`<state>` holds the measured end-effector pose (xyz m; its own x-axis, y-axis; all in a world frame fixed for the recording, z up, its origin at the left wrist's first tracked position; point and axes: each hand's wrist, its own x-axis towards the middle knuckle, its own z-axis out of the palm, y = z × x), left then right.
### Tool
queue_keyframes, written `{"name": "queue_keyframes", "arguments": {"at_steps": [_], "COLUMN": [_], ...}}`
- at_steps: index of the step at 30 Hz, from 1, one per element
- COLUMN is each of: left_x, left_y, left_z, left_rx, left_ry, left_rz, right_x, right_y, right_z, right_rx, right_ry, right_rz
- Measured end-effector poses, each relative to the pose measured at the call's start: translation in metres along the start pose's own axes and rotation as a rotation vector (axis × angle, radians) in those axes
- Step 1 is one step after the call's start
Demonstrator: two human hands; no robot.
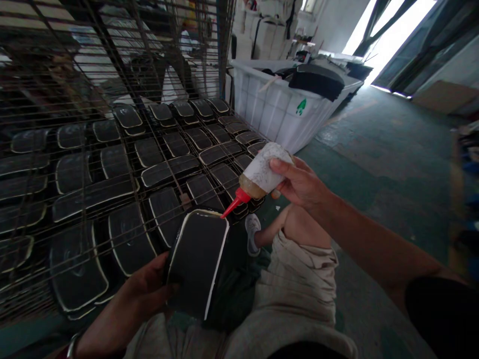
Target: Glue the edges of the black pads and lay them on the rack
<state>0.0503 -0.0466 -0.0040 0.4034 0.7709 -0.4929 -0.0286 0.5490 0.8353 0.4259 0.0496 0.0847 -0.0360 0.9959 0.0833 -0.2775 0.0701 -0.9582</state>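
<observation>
Head view, panel (198,264) in left hand (145,285), bottle (265,169) in right hand (301,183)

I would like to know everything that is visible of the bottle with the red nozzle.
The bottle looks like plastic: a whitish body with grey smudges, a yellowish-brown band at the shoulder, and a tapered red nozzle. It is tilted, nozzle down and toward the picture's left. The right hand grips it by the body. The nozzle's tip is at the top edge of the dark panel; whether they touch is hard to tell.
</observation>
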Motion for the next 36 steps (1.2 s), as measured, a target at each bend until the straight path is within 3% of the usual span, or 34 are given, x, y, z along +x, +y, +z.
{"name": "queue_keyframes", "arguments": {"at_steps": [10,18,21,24,32,36], "left_x": [-0.004,0.001,-0.001,-0.003,0.005,0.002], "left_y": [0.007,0.011,0.01,0.011,0.003,0.01], "left_z": [0.009,0.016,0.019,0.023,0.014,0.019], "left_rx": [-0.087,-0.148,-0.194,-0.227,-0.267,-0.257], "left_ry": [0.05,0.033,0.077,0.129,0.046,0.084], "left_rz": [-0.012,-0.027,-0.04,-0.068,-0.047,-0.057], "right_x": [-0.011,-0.017,-0.019,-0.025,-0.049,-0.059], "right_y": [0.008,0.028,0.032,0.033,0.037,0.039], "right_z": [0.007,0.006,0.009,0.012,0.024,0.029], "right_rx": [0.02,0.033,0.034,0.039,0.007,0.005], "right_ry": [0.043,0.18,0.208,0.213,0.218,0.189], "right_rz": [0.0,-0.054,-0.054,-0.042,0.041,0.066]}}
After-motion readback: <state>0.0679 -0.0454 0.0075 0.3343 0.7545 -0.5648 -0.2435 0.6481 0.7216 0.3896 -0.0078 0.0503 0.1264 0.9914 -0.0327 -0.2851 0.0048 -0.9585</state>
